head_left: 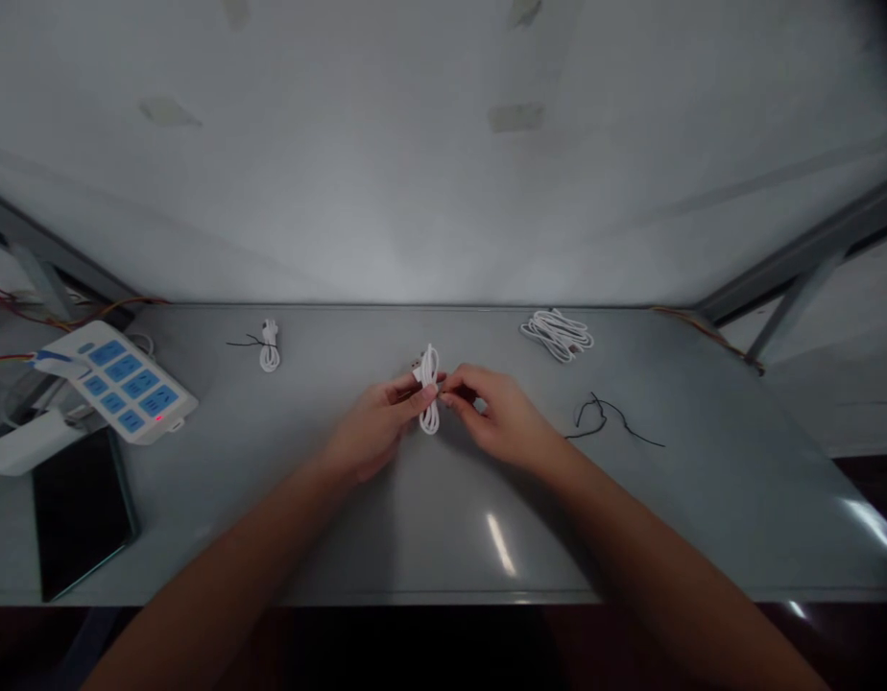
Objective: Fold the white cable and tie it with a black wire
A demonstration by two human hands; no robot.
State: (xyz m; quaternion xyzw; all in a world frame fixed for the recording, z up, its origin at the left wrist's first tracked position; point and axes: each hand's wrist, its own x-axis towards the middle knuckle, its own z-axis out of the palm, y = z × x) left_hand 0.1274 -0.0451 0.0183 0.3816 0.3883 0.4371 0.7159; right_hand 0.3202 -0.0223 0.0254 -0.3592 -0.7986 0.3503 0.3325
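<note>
In the middle of the table, my left hand (377, 422) grips a coiled white USB cable (430, 417) between thumb and fingers. The bundle stands upright in the view, with its metal plug beside the loops on the left. At the bundle's right side my right hand (491, 408) is closed in a pinch; what lies between its fingertips is too small to make out. Several loose black ties (594, 413) lie on the table to the right of my right hand.
A white cable bundle (269, 350) with a black tie lies back left, an untied white cable (557, 334) back right. At left are a power strip (131, 379) with blue sockets, a white adapter (33, 441) and a dark tablet-like device (83, 513). A pale wall panel (386, 192) rises behind.
</note>
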